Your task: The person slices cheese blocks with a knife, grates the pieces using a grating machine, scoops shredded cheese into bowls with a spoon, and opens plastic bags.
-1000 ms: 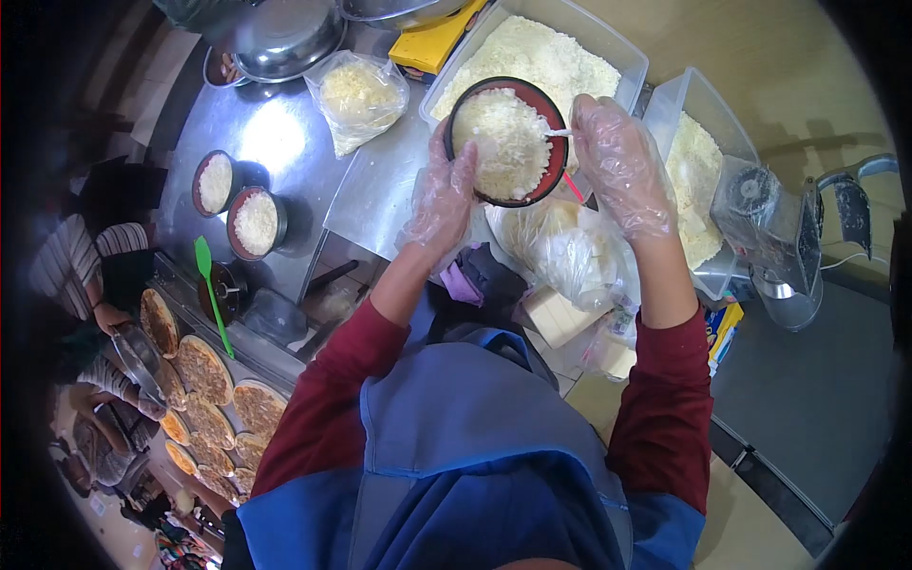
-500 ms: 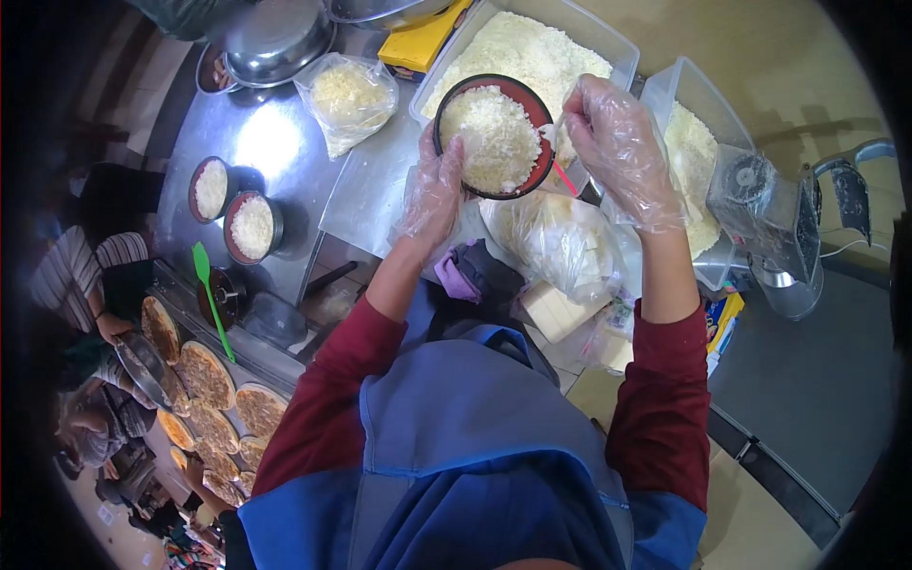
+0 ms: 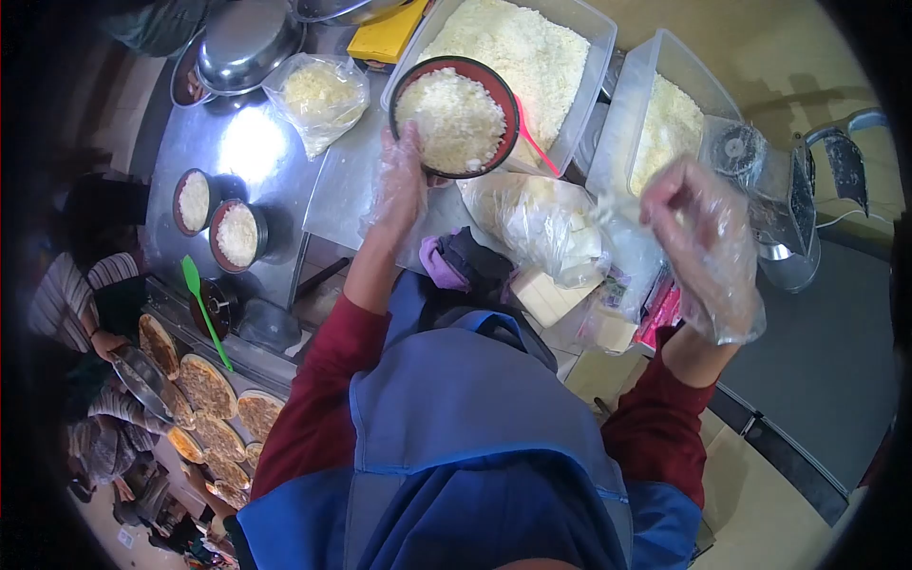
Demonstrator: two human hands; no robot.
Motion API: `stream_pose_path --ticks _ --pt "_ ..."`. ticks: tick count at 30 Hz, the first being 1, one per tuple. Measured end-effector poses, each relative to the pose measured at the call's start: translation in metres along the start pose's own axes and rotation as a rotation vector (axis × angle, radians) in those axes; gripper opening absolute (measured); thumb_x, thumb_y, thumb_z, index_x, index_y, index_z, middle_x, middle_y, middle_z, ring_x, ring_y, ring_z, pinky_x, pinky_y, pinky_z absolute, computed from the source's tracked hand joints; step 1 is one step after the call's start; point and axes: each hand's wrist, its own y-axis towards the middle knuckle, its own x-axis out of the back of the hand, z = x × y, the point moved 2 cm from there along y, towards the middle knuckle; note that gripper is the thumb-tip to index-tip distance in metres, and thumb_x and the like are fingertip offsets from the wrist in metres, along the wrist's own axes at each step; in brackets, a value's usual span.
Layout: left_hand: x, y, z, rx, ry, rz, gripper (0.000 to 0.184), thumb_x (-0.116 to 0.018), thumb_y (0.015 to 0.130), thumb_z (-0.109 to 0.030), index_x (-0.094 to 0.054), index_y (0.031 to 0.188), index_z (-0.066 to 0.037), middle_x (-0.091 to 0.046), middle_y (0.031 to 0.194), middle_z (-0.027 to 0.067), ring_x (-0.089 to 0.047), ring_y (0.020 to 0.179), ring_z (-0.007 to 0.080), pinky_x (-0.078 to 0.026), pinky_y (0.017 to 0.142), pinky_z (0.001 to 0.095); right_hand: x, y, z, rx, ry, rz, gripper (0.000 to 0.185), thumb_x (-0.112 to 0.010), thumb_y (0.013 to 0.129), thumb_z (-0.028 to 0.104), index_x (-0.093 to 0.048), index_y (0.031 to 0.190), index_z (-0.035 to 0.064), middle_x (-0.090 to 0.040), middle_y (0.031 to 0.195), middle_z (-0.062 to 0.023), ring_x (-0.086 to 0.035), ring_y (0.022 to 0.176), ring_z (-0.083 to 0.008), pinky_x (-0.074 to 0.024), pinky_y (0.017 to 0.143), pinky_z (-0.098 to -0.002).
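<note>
Up in the left hand (image 3: 404,176), gloved in clear plastic: a red-lined bowl (image 3: 511,119), clamped at its near left edge. Thumb over the rim there, other fingers mostly hidden at the side and beneath. Heaped with white crumbs (image 3: 451,114), and seen in front of a large tub (image 3: 591,62) of more crumbs. Just right of the rim, a pink stick (image 3: 537,142). Over to the right and nearer, well apart from the bowl: the right hand (image 3: 701,233), gloved too, fingers curled inward. Just left of those fingertips, a pale blur (image 3: 616,205); pinched or loose, cannot tell. Between the hands, nearer than the bowl, a plastic bag (image 3: 537,223); nearer still, a pale block (image 3: 551,296).
</note>
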Motion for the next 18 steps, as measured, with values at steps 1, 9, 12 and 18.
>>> stream_pose_path --ticks 1,9,12,18 --pt "0.001 0.001 -0.001 0.0 0.001 0.004 0.058 -0.041 0.098 -0.047 -0.027 0.14 -0.01 -0.05 0.124 0.015 -0.061 0.099 0.0203 -0.056 0.067 0.0294 -0.002 -0.008 -0.004 -0.023 -0.023 0.048 0.006 -0.06 0.08 0.003 -0.054 0.079 0.0028 -0.058 0.07 -0.0054 -0.057 0.065 -0.0142 -0.046 0.062 -0.0295" --pt "0.007 0.006 -0.004 0.01 -0.039 -0.012 0.058 -0.037 0.098 -0.051 -0.027 0.141 -0.012 -0.052 0.122 0.0123 -0.063 0.092 0.0193 -0.057 0.066 0.0332 -0.056 -0.032 -0.062 -0.221 -0.048 0.012 0.011 -0.06 0.079 0.001 -0.054 0.088 0.0025 -0.054 0.07 -0.0106 -0.056 0.065 -0.0218 -0.0452 0.064 -0.0311" --pt "0.006 0.003 -0.006 0.008 -0.044 -0.006 0.059 -0.037 0.098 -0.051 -0.027 0.14 -0.012 -0.052 0.122 0.013 -0.063 0.092 0.0194 -0.057 0.067 0.0333 -0.073 -0.04 -0.104 -0.114 -0.426 -0.109 0.007 -0.056 0.08 0.003 -0.053 0.086 0.003 -0.053 0.068 -0.0116 -0.055 0.065 -0.0237 -0.0441 0.063 -0.0344" --pt "0.009 0.003 -0.006 -0.007 -0.052 -0.006 0.061 -0.038 0.098 -0.051 -0.025 0.141 -0.01 -0.051 0.124 0.0145 -0.064 0.091 0.0206 -0.057 0.065 0.0316 -0.061 -0.036 -0.111 -0.363 -0.302 -0.032 0.007 -0.052 0.078 0.002 -0.046 0.08 0.0025 -0.049 0.066 -0.0122 -0.048 0.061 -0.0223 -0.0412 0.06 -0.0341"
